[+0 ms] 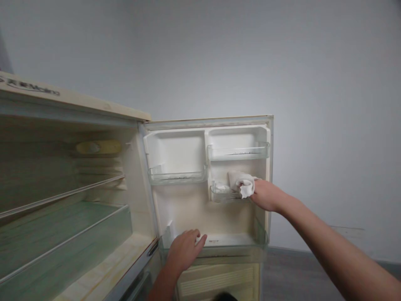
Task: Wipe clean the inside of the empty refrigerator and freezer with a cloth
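My right hand (pixel 266 195) is closed on a crumpled white cloth (pixel 242 182) at the small middle-right door shelf (pixel 224 196) of an open refrigerator. The cloth covers part of that shelf, and the hand's fingertips are partly hidden. A whitish piece (pixel 222 188) sits on the shelf left of the cloth; I cannot make out what it is. Lower down, my left hand (pixel 185 250) is over the front of the wide bottom door shelf (pixel 232 253). Its thumb stands apart from the slightly bent fingers, and nothing shows in it.
The refrigerator door (pixel 183 146) stands open against a pale wall (pixel 328 104). Clear upper shelves (pixel 178 177) are fixed to it. At left, the cabinet holds a glass shelf (pixel 62 198) and a greenish drawer (pixel 78 246). Dark floor (pixel 291 274) shows at lower right.
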A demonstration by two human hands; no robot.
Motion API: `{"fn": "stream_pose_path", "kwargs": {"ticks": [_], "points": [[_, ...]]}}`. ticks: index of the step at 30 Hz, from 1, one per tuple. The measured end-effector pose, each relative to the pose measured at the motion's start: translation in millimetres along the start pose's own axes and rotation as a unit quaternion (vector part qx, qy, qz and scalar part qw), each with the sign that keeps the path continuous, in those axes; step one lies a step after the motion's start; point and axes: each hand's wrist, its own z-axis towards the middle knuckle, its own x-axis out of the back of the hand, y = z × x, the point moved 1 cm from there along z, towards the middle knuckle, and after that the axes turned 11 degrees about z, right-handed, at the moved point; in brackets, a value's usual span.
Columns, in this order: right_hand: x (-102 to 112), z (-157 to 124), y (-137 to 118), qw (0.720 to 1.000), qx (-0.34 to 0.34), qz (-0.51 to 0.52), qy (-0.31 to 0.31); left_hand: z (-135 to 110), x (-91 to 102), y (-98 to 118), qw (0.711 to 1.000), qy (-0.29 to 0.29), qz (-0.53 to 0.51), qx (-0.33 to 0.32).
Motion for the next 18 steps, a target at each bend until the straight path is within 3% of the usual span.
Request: {"fn": "stream_pose_path", "kwargs": {"ticks": [4, 9, 18], "points": [[-3.1, -1.8, 0.6, 1.000, -0.013, -0.013, 0.011, 0.7, -5.2, -1.1, 1.000, 0.017, 0.005, -0.010], [-9.5, 6.2, -19.7, 1.000, 0.000, -0.020, 0.017, 1.5, -9.2, -1.3, 0.999, 0.037, 0.017, -0.023], [-25.2, 32.1, -59.3, 0.998, 0.043, -0.027, 0.032, 2.3, -4.1, 2.5, 0.999, 0.017, 0.025, -0.015]]}}
